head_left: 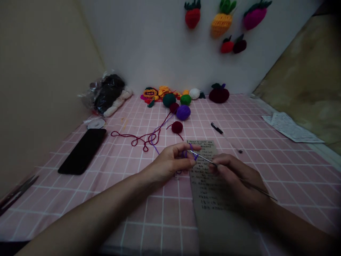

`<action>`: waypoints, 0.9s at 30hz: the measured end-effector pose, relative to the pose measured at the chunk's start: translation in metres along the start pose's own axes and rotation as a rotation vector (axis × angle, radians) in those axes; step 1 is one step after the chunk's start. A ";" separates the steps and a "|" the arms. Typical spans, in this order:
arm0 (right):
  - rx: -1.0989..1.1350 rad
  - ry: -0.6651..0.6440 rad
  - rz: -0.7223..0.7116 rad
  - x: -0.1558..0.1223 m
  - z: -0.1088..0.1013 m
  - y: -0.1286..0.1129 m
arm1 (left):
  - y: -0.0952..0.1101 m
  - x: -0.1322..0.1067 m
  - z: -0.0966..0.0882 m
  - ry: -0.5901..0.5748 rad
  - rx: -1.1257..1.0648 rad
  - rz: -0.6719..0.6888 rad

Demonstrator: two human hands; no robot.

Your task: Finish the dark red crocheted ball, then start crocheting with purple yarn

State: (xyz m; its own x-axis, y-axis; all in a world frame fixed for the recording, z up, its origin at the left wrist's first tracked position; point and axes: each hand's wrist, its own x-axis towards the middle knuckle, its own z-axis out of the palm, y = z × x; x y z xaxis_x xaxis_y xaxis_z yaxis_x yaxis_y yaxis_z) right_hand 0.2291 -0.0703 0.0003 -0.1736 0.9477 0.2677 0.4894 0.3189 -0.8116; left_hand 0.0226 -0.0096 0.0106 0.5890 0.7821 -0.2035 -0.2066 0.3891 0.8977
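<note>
**Loose loop, thin hook**

Nearest the camera, the right hand (234,176) has its grip closed around a crochet hook (213,163), tip at a small loop of purple yarn (186,153). The left hand (173,161) pinches that loop above the pattern sheet (206,192), mid-tabletop. If the pinch slackens, the loop could slide off the hook; the trailing strand may snag the maroon yarn (138,138).

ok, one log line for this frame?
left hand: pinching purple yarn loop | right hand: gripping thin metal crochet hook, tip at loop | beneath: handwritten brown paper sheet on pink checked tablecloth
</note>
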 end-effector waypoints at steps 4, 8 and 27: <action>0.016 0.027 0.046 0.000 0.000 0.000 | 0.000 0.002 -0.001 0.012 -0.059 0.008; -0.001 0.044 0.055 0.001 0.001 0.001 | 0.000 0.004 0.000 0.036 -0.138 0.001; -0.018 -0.010 0.054 0.001 0.005 0.000 | 0.000 0.001 0.004 0.107 0.114 0.099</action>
State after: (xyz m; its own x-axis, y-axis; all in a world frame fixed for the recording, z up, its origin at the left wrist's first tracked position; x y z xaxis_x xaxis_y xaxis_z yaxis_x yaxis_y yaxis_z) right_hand 0.2250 -0.0696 -0.0024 -0.1551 0.9634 0.2186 0.5140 0.2676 -0.8150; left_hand 0.0259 -0.0106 0.0117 0.4821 0.8636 -0.1474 -0.1653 0.2549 0.9527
